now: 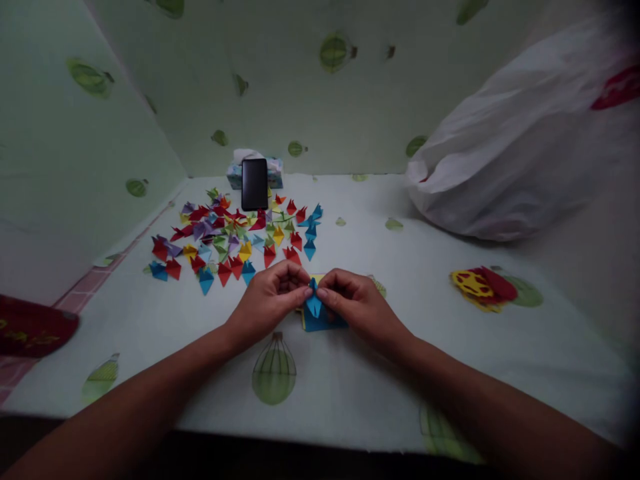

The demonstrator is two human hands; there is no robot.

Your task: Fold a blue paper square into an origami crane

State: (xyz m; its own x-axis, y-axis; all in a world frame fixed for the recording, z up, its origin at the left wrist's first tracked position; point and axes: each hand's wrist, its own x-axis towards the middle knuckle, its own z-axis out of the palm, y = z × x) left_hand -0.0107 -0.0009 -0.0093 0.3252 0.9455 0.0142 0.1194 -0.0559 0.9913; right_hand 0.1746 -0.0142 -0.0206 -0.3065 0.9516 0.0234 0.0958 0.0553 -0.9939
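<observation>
My left hand [273,295] and my right hand [356,303] meet at the middle of the table, both pinched on a small folded blue paper piece [314,303]. Under it lies a small stack of square paper sheets [325,323], blue on top with a yellow edge showing. Behind my hands, a spread of several folded paper pieces [235,240] in red, blue, yellow, green and purple covers the cloth.
A black phone [255,184] leans upright against a tissue box [235,175] at the back. A big white plastic bag [520,147] fills the right rear. A red and yellow item [483,285] lies to the right. A dark red object [30,327] sits at the left edge.
</observation>
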